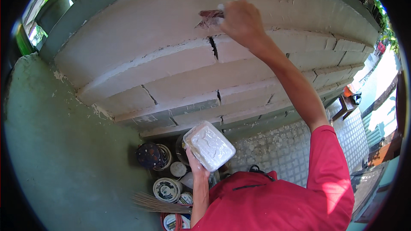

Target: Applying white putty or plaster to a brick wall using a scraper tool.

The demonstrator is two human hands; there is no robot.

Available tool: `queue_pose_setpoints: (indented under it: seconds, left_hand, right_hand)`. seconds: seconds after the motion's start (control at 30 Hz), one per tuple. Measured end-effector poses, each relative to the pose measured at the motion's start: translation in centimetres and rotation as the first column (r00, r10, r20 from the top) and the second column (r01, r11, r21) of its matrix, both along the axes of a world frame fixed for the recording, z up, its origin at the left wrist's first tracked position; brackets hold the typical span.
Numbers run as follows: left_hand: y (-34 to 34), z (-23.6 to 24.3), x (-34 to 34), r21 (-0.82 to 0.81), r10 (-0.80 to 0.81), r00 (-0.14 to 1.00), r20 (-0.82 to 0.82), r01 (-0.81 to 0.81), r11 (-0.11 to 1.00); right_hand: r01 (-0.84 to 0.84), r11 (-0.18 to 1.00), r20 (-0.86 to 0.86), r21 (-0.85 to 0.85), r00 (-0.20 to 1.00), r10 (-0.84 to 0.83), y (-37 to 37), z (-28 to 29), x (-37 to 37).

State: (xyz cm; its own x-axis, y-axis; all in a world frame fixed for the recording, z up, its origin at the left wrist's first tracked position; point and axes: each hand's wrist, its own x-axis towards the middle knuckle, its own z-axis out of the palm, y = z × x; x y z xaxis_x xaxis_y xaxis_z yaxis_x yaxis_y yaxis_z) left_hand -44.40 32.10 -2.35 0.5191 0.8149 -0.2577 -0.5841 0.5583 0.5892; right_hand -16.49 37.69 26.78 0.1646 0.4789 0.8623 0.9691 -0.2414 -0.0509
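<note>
My raised right hand (pixel 242 21) is closed around a paintbrush (pixel 209 18), whose handle is mostly hidden by the fingers. The brush's reddish-brown bristles, smeared with white, touch the upper band of the pale-coated wall (pixel 171 10). Lower down, my left hand (pixel 197 162) grips a white rectangular plastic tub (pixel 210 146) by its near left side. Wet white paint coats the inside of the tub, which is tilted toward me.
Stepped brick-like ledges (pixel 180 66) with dark cracks run below the brush. On the left stands a green wall (pixel 72 145). Paint buckets (pixel 167 189) and a stick broom (pixel 158 204) crowd the corner by my left forearm. Patterned tiles (pixel 274 145) cover the floor; a stool (pixel 344 107) stands far right.
</note>
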Motion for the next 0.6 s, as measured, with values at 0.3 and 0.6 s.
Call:
queue_pose_setpoints:
  seconds: [0.3, 0.6]
  left_hand:
    - [0.1, 0.2, -1.3, -0.038, 0.025, 0.998, 0.06, -0.023, 0.999]
    - [-0.1, 0.0, -2.0, -0.064, 0.044, 0.998, 0.054, -0.04, 0.997]
  right_hand:
    - [-0.005, 0.972, 0.074, 0.235, 0.997, -0.013, 2.7, 2.7, -2.3]
    - [-0.113, 0.993, 0.164, -0.016, 0.98, 0.114, 6.7, -0.2, -2.2]
